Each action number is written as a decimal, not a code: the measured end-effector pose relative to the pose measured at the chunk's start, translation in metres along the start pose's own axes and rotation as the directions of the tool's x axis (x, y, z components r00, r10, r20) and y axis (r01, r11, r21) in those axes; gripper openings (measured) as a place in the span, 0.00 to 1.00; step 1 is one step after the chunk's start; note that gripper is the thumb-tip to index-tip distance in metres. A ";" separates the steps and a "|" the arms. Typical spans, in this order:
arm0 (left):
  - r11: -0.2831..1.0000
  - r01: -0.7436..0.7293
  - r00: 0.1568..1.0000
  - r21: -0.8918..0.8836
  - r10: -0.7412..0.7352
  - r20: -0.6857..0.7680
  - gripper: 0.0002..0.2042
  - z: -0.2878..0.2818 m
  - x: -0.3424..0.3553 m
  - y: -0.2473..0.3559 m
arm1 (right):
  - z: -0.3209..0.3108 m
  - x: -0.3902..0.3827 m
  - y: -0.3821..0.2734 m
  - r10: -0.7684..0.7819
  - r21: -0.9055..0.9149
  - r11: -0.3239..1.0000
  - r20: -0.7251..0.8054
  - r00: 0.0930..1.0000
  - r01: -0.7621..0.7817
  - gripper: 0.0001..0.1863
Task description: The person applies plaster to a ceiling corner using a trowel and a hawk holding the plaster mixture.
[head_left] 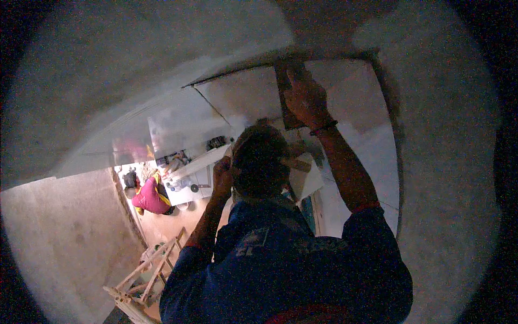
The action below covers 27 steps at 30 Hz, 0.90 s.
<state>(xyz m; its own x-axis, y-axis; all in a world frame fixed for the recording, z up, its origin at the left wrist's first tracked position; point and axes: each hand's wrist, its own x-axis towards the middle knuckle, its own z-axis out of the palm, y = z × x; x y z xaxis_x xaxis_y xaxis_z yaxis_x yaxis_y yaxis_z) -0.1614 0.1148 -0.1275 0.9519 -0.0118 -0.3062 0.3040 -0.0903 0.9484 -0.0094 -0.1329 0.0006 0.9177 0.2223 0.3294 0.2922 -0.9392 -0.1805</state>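
Up against the pale plaster (pixel 243 97) overhead, the right hand (pixel 306 100) is wrapped over the back of a dark flat trowel (pixel 286 81). The arm is stretched nearly straight, which looks meant to press the blade flush against the plaster rather than on edge. A dark band sits on the wrist just below the trowel.

Well below the trowel and to its left, the left hand (pixel 222 177) is drawn in beside the capped head (pixel 260 162). Its fingers seem curled, but whether they grip anything cannot be told; a thin pale sliver shows just above it. Held low and close like this, it stays clear of the working arm.

Below the trowel, just past the head, lies a pale board (pixel 308 181) with a wooden handle (pixel 295 163) on it, near enough to the raised arm for easy reach.

Far below and left of the trowel, a person in pink and yellow (pixel 151 197) crouches on the floor beside a white surface (pixel 190 171) carrying small items. Lower still stands a wooden ladder frame (pixel 147 274).
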 end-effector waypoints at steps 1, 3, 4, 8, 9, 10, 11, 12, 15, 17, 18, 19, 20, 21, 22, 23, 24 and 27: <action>0.992 -0.014 1.000 0.123 0.016 -0.016 0.07 0.000 0.004 -0.004 | -0.002 -0.005 0.002 -0.093 -0.007 0.996 0.058 0.994 0.093 0.24; 0.991 -0.032 0.999 0.132 0.035 -0.018 0.06 0.003 0.006 -0.003 | 0.004 -0.019 0.030 -0.365 -0.008 0.929 0.141 0.920 0.370 0.25; 0.999 -0.034 0.999 0.019 0.034 -0.014 0.06 0.005 0.002 0.011 | 0.010 -0.029 0.044 -0.535 0.004 0.840 0.169 0.828 0.542 0.25; 0.953 0.078 0.985 -0.292 -0.119 -0.127 0.06 0.000 -0.016 0.042 | -0.069 -0.050 0.009 -0.068 0.453 0.878 0.434 0.898 -0.152 0.18; 0.956 0.073 0.989 -0.284 -0.105 -0.101 0.06 -0.001 -0.019 0.040 | -0.085 -0.062 0.007 -0.002 0.563 0.747 0.533 0.846 -0.353 0.18; 0.961 0.052 0.993 -0.270 -0.078 -0.087 0.06 -0.004 -0.015 0.035 | -0.091 -0.069 0.010 0.031 0.634 0.567 0.621 0.783 -0.526 0.17; 0.966 0.031 0.996 -0.256 -0.051 -0.072 0.06 -0.008 -0.016 0.032 | -0.094 -0.074 0.010 0.038 0.652 0.353 0.706 0.707 -0.671 0.16; 0.991 -0.011 0.998 -0.133 0.004 -0.057 0.08 -0.012 -0.016 0.040 | -0.096 -0.080 0.006 0.014 0.581 0.431 0.761 0.649 -0.690 0.16; 0.953 0.033 0.998 -0.300 -0.050 -0.047 0.12 -0.010 -0.024 0.066 | -0.086 -0.093 -0.006 -0.064 0.500 0.586 0.813 0.578 -0.638 0.15; 0.925 0.034 0.991 -0.378 -0.080 -0.108 0.14 -0.002 -0.029 0.080 | -0.073 -0.104 -0.009 -0.125 0.603 0.585 0.727 0.675 -0.542 0.15; 0.910 0.031 0.985 -0.414 -0.097 -0.140 0.15 -0.001 -0.030 0.083 | -0.071 -0.103 -0.013 -0.116 0.615 0.619 0.686 0.718 -0.488 0.15; 0.918 0.005 0.990 -0.397 -0.061 -0.130 0.14 -0.002 -0.030 0.082 | -0.069 -0.103 -0.020 -0.110 0.622 0.653 0.643 0.758 -0.432 0.15; 0.925 -0.022 0.992 -0.380 -0.025 -0.120 0.14 -0.004 -0.029 0.080 | -0.067 -0.102 -0.028 -0.108 0.625 0.685 0.596 0.796 -0.375 0.16; 0.932 -0.054 0.993 -0.359 0.013 -0.115 0.14 -0.005 -0.029 0.080 | -0.067 -0.099 -0.040 -0.083 0.582 0.724 0.607 0.790 -0.371 0.16; 0.932 -0.048 0.993 -0.359 0.007 -0.115 0.14 -0.007 -0.030 0.079 | -0.071 -0.095 -0.056 -0.050 0.530 0.763 0.619 0.784 -0.370 0.17; 0.933 -0.043 0.993 -0.358 0.000 -0.117 0.14 -0.008 -0.031 0.079 | -0.065 -0.094 -0.057 -0.060 0.493 0.804 0.625 0.779 -0.333 0.18; 0.933 -0.035 0.994 -0.359 -0.006 -0.111 0.14 -0.008 -0.031 0.080 | -0.061 -0.093 -0.060 -0.063 0.448 0.843 0.631 0.773 -0.298 0.19; 0.975 -0.097 0.993 -0.201 0.082 -0.081 0.13 -0.007 -0.029 0.085 | 0.017 -0.102 -0.031 -0.077 0.450 0.822 0.696 0.714 -0.350 0.20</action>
<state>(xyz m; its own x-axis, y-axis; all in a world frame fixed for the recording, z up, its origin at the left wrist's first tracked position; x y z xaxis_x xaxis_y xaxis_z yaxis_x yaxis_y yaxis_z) -0.1629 0.1142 -0.0371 0.9737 0.0613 -0.2195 0.2117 0.1135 0.9707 -0.1072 -0.1215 -0.0430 0.8200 0.4134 -0.3959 0.0403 -0.7316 -0.6806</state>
